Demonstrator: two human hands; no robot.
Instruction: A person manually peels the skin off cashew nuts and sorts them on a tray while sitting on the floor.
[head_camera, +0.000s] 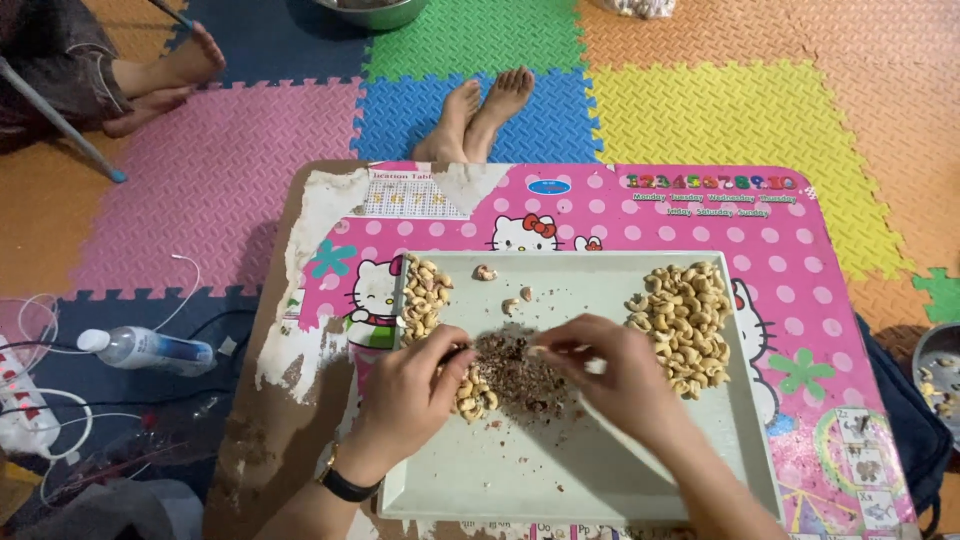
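Pale grey-green plastic forms the tray (520, 480) nearest the camera, lying on a low pink table (800, 300) with cartoon pictures and a worn, peeling left edge. Both forearms reach in from the bottom edge. The left hand (410, 395), a dark band at its wrist, is curled with fingers bent inward over a small clump of cashews (475, 395); whether it grips one or some thin tool I cannot tell. The right hand (610, 375) has thumb and forefinger drawn together at the tips, seemingly pinching a single pale nut just above a heap of brown skins (515, 370) in the tray's middle. The two hands sit close, fingertips near one another (not touching).

Further back in the tray, a large pile of peeled cashews (685, 315) lies against the right wall, a narrower pile (422, 295) against the left wall, and a few loose nuts (500, 290) between them.

Beyond the table, two bare feet (480, 115) rest on coloured foam floor mats (750, 110). Left of the table lie a plastic bottle (150, 350) and white cables (30, 350). Another person's feet (165, 80) show at far left, and a metal bowl (370, 12) at the top.
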